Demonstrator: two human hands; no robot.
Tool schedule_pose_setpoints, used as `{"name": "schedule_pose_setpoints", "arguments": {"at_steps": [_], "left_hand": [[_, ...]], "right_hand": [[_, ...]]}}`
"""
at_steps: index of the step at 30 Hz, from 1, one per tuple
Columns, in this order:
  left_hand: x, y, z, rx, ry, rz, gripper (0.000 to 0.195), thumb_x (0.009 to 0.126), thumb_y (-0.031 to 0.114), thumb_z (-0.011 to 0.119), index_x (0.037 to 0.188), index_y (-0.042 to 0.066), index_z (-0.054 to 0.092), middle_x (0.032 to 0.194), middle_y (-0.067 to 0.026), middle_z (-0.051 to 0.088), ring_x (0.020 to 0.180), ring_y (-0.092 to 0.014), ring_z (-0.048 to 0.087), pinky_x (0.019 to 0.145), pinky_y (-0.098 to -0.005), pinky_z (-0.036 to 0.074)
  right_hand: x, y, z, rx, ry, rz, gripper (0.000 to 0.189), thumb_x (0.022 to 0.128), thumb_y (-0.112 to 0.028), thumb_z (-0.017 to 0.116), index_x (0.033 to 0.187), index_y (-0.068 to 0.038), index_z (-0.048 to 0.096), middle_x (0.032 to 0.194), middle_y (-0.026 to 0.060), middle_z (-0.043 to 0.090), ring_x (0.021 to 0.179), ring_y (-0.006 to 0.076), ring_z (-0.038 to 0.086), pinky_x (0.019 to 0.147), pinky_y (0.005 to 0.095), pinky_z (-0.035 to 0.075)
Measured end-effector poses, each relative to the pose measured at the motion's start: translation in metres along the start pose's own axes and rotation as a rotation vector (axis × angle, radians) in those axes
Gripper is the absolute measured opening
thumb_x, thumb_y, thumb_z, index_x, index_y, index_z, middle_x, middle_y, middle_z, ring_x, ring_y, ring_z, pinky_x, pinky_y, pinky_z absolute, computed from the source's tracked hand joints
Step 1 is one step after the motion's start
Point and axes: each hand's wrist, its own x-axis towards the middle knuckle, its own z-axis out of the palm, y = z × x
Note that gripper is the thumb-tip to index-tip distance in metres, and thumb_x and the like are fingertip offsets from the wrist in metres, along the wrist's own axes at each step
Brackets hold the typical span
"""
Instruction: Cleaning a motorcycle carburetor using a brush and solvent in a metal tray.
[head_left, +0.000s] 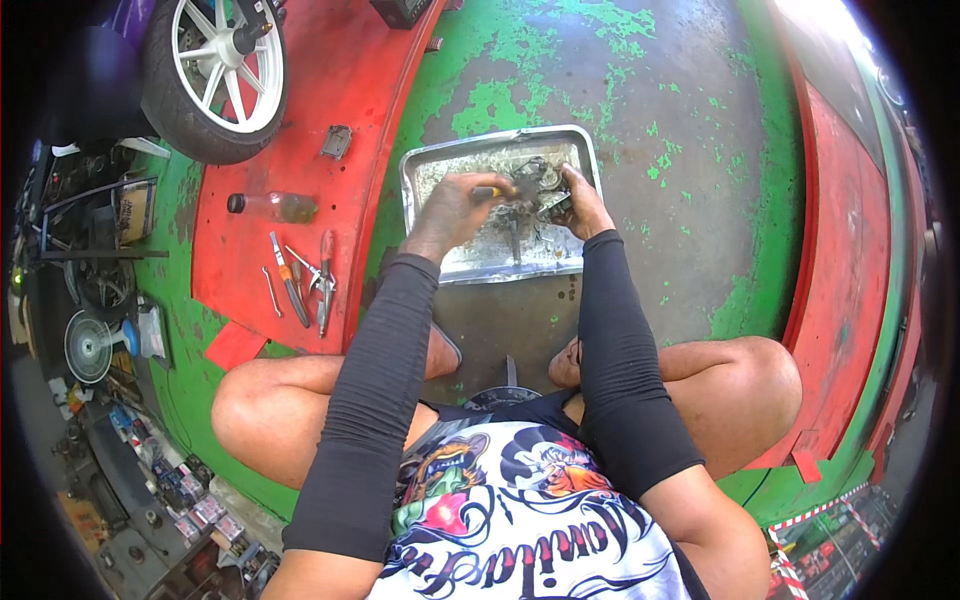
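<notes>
My left hand (454, 210) grips a brush-like tool (486, 193) with a yellow and dark handle. Its working end is blurred against a greasy metal engine part (551, 180), possibly a carburetor. My right hand (583, 202) holds that part from its right side, fingers curled around the edge. Both hands are over a shallow metal tray (469, 259) with a wet, dirt-speckled bottom. In the tray, below the part, a slim dark piece (515, 241) is visible. Some of the engine part is hidden by my fingers.
To the left, a red platform (247, 169) carries pliers (290, 285), other hand tools, a wrench (271, 292), a plastic bottle (274, 208) with liquid and a small metal cover (337, 142). A motorcycle wheel (225, 67) overhangs it. Another red platform (840, 247) stands right.
</notes>
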Motion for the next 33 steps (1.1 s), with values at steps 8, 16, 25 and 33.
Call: {"name": "schedule_pose_setpoints", "arguments": {"at_steps": [8,16,25,33], "left_hand": [[0.005,0.007,-0.002,-0.035,0.067,-0.085,0.018,0.086,0.003,0.073,0.103,0.009,0.076,0.102,-0.0102,0.077,0.091,-0.024,0.075,0.08,-0.0326,0.058],[-0.007,0.007,0.04,-0.149,0.336,-0.189,0.017,0.089,0.008,0.074,0.105,0.011,0.076,0.093,-0.0091,0.078,0.085,-0.02,0.076,0.073,-0.0314,0.057],[-0.011,0.018,0.029,-0.013,0.271,-0.417,0.014,0.088,0.011,0.074,0.102,0.011,0.076,0.09,-0.0115,0.077,0.078,-0.023,0.075,0.071,-0.0329,0.057],[-0.009,0.013,0.029,0.031,0.224,-0.308,0.015,0.09,0.009,0.072,0.104,0.01,0.076,0.095,-0.0103,0.077,0.083,-0.022,0.076,0.072,-0.0328,0.057]], "right_hand": [[0.002,-0.002,0.004,0.024,-0.049,-0.007,0.042,0.104,-0.047,0.044,0.131,-0.02,0.061,0.119,-0.0013,0.068,0.096,0.0152,0.067,0.075,0.0421,0.053],[-0.005,-0.014,0.004,-0.07,0.028,-0.091,0.039,0.1,-0.042,0.051,0.12,-0.015,0.07,0.113,0.0018,0.069,0.095,0.0162,0.067,0.078,0.0393,0.055],[0.002,0.0,0.003,-0.104,0.058,-0.284,0.035,0.101,-0.028,0.054,0.117,-0.003,0.072,0.12,0.0053,0.07,0.114,0.017,0.061,0.103,0.031,0.042],[0.018,0.011,-0.005,-0.105,0.006,-0.327,0.036,0.1,-0.025,0.052,0.12,0.0,0.07,0.119,0.0091,0.07,0.113,0.0183,0.062,0.102,0.0318,0.044]]}}
